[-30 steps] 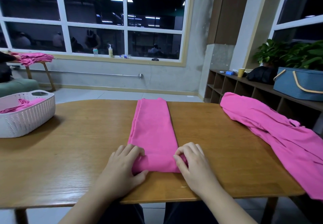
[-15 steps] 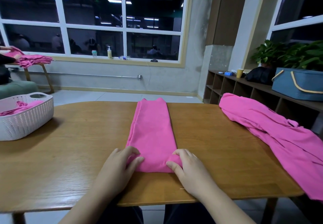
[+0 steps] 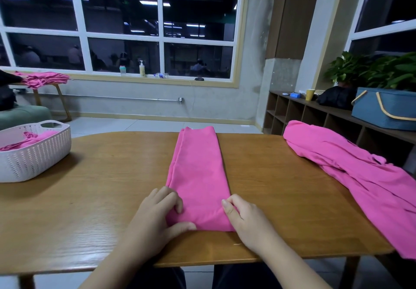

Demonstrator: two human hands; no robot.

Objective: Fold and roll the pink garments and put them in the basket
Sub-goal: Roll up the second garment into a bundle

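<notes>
Both hands at the near end of the folded pink garment [image 3: 198,176], a long strip lying down the middle of the wooden table [image 3: 90,198]. The left hand [image 3: 157,219] curls over its left corner, thumb tucked along the near edge, pinching the cloth; the right hand [image 3: 245,219] grips the right corner, fingers bent onto the fabric. This looks like the start of the roll. The trick, I'd say: lift both corners together, turn a tight first tuck, and keep the edges square so the roll doesn't cone. The white basket [image 3: 36,160] waits at the table's left end, pink cloth already inside; a loose pink garment [image 3: 360,176] sprawls at the table's right end.
</notes>
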